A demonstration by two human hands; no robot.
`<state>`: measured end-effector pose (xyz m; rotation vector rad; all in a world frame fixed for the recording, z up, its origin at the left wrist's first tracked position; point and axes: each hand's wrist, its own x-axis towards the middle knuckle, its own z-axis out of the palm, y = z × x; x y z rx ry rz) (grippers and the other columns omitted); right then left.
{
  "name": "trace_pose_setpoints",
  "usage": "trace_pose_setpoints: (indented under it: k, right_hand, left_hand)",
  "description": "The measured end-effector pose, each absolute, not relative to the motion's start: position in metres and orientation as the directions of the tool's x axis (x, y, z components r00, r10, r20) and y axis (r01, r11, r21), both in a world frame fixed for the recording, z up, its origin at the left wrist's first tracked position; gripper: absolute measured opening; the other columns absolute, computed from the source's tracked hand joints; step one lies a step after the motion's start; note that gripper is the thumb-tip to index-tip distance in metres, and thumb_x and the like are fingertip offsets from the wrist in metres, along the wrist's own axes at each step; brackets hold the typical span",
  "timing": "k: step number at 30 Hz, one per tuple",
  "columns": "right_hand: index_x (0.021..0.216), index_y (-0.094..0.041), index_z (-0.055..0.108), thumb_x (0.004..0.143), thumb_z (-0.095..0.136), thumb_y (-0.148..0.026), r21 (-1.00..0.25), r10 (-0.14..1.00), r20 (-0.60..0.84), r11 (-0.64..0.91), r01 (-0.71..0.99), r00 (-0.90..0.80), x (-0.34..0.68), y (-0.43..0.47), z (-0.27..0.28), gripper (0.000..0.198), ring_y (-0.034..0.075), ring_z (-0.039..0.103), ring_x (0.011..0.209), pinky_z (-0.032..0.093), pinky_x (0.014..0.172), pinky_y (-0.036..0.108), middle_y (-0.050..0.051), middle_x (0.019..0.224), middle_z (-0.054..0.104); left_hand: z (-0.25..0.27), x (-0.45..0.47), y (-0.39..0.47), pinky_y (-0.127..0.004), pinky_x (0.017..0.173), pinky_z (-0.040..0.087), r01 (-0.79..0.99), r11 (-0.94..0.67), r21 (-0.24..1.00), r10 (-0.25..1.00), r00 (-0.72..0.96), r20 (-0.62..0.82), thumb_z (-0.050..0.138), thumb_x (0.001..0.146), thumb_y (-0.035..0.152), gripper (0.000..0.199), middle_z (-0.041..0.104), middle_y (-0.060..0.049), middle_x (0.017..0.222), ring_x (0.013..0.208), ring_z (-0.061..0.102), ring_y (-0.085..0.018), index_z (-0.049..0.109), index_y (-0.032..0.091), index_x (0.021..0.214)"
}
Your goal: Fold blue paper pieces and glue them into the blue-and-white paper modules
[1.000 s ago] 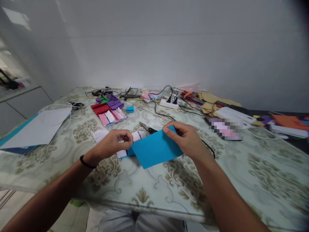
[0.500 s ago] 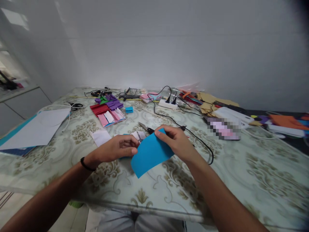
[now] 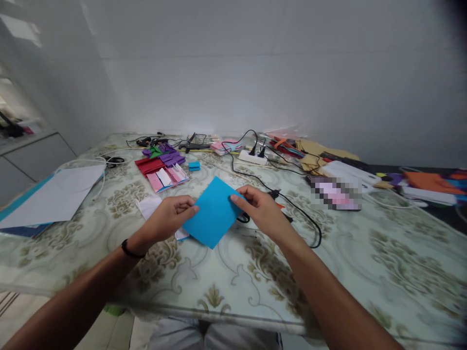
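Observation:
A square sheet of blue paper [image 3: 212,214] is held up above the table, turned so that one corner points toward me. My left hand [image 3: 175,214] pinches its left corner between thumb and fingers. At the opposite corner, my right hand [image 3: 257,209] grips it with the thumb in front and the fingers behind. Behind the sheet, a black scissors handle [image 3: 243,218] shows in part; the blades are hidden. White paper [image 3: 149,206] lies on the tablecloth beyond my left hand.
Folded red, pink and purple paper pieces [image 3: 149,166] and a small blue folded piece [image 3: 194,166] lie farther back. A white power strip [image 3: 252,157] trails black cables. Large sheets [image 3: 54,194] lie left, a phone [image 3: 335,193] right. Black scissors [image 3: 115,160] rest at the back left.
The blue sheet has turned from a tilted, curved position to a flatter diamond facing me. My left hand has shifted slightly left and now pinches its corner; the sheet covers the scissors' blades.

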<state>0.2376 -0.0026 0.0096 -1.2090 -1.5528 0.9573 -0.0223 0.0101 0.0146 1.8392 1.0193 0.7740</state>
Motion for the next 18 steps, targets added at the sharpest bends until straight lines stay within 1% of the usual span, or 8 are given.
trace_pose_setpoints:
  k: [4, 6, 8, 10, 11, 13, 15, 18]
  right_hand:
    - [0.080, -0.021, 0.060, 0.076, 0.075, -0.070, -0.961, 0.986, 0.167, 0.166, 0.220, -0.014, 0.241, 0.002, 0.004, 0.052, 0.016, 0.057, 0.060, 0.044, 0.057, 0.029, -0.001, 0.069, 0.061]
    - [0.078, -0.021, 0.060, 0.075, 0.076, -0.071, -0.960, 0.987, 0.158, 0.156, 0.232, -0.011, 0.241, 0.003, 0.002, 0.053, 0.016, 0.058, 0.059, 0.043, 0.056, 0.029, 0.000, 0.066, 0.062]
    - [0.078, -0.020, 0.059, 0.076, 0.075, -0.070, -0.957, 0.987, 0.159, 0.163, 0.239, -0.038, 0.240, 0.003, 0.002, 0.052, 0.016, 0.057, 0.060, 0.043, 0.057, 0.029, 0.000, 0.066, 0.063]
    - [0.077, -0.020, 0.059, 0.078, 0.074, -0.068, -0.954, 0.983, 0.163, 0.178, 0.242, -0.080, 0.239, 0.001, 0.003, 0.050, 0.015, 0.055, 0.060, 0.041, 0.058, 0.029, -0.001, 0.066, 0.062]
    - [0.077, -0.020, 0.059, 0.079, 0.074, -0.067, -0.951, 0.982, 0.162, 0.183, 0.250, -0.100, 0.238, 0.000, 0.004, 0.049, 0.015, 0.052, 0.060, 0.040, 0.058, 0.028, -0.001, 0.066, 0.061]
    - [0.077, -0.020, 0.060, 0.081, 0.073, -0.063, -0.943, 0.978, 0.158, 0.189, 0.273, -0.133, 0.235, -0.004, 0.007, 0.045, 0.014, 0.048, 0.060, 0.036, 0.057, 0.028, -0.002, 0.066, 0.058]
    - [0.077, -0.020, 0.061, 0.083, 0.072, -0.058, -0.934, 0.975, 0.157, 0.198, 0.297, -0.157, 0.233, -0.007, 0.009, 0.041, 0.014, 0.046, 0.061, 0.035, 0.058, 0.028, -0.002, 0.067, 0.056]
    - [0.078, -0.019, 0.063, 0.086, 0.069, -0.051, -0.923, 0.965, 0.169, 0.226, 0.310, -0.201, 0.230, -0.010, 0.010, 0.034, 0.015, 0.049, 0.067, 0.038, 0.063, 0.029, -0.001, 0.072, 0.059]
  left_hand:
    - [0.015, -0.024, 0.013, -0.022, 0.054, 0.031, 0.341, -0.299, 0.891, 0.893, 0.429, 0.135, 0.065, 0.092, 0.048, 0.038, 0.048, 0.004, 0.065, 0.059, 0.043, -0.010, 0.059, 0.016, 0.075]
    - [0.015, -0.023, 0.012, -0.022, 0.054, 0.032, 0.327, -0.311, 0.892, 0.883, 0.446, 0.144, 0.063, 0.094, 0.050, 0.042, 0.046, 0.004, 0.063, 0.059, 0.042, -0.010, 0.055, 0.016, 0.070]
    - [0.015, -0.023, 0.011, -0.022, 0.055, 0.037, 0.255, -0.281, 0.925, 0.866, 0.482, 0.130, 0.057, 0.098, 0.055, 0.047, 0.049, 0.003, 0.065, 0.060, 0.047, -0.011, 0.055, 0.016, 0.070]
    - [0.014, -0.023, 0.011, -0.023, 0.059, 0.045, 0.149, -0.190, 0.971, 0.853, 0.515, 0.088, 0.052, 0.100, 0.058, 0.048, 0.059, -0.001, 0.074, 0.064, 0.057, -0.013, 0.063, 0.015, 0.082]
    - [0.013, -0.023, 0.010, -0.024, 0.060, 0.048, 0.100, -0.139, 0.985, 0.849, 0.524, 0.066, 0.053, 0.100, 0.059, 0.047, 0.064, -0.003, 0.081, 0.066, 0.060, -0.013, 0.067, 0.015, 0.093]
    - [0.013, -0.024, 0.011, -0.024, 0.060, 0.051, 0.043, -0.080, 0.996, 0.848, 0.528, 0.045, 0.057, 0.099, 0.057, 0.045, 0.068, -0.005, 0.092, 0.067, 0.064, -0.013, 0.068, 0.016, 0.115]
    - [0.014, -0.025, 0.010, -0.023, 0.060, 0.052, 0.038, -0.088, 0.995, 0.854, 0.517, 0.056, 0.060, 0.099, 0.053, 0.044, 0.069, -0.005, 0.094, 0.067, 0.065, -0.013, 0.068, 0.019, 0.127]
    - [0.017, -0.025, 0.009, -0.022, 0.064, 0.054, 0.065, -0.157, 0.985, 0.845, 0.526, 0.100, 0.060, 0.101, 0.048, 0.043, 0.067, -0.003, 0.089, 0.070, 0.065, -0.013, 0.068, 0.023, 0.136]
